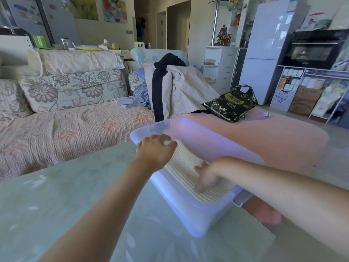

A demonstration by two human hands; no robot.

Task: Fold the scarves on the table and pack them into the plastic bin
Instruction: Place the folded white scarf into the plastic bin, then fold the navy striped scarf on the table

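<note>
On the worktop, a cream scarf lies in the plastic bin, my left hand with fingers curled on its far end, my right hand with fingers spread flat on it.

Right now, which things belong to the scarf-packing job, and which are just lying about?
In the job: scarf, lying in the bin; table; left hand; right hand.
Lying about: jacket, black bag, bottle, cushion, papers.
</note>
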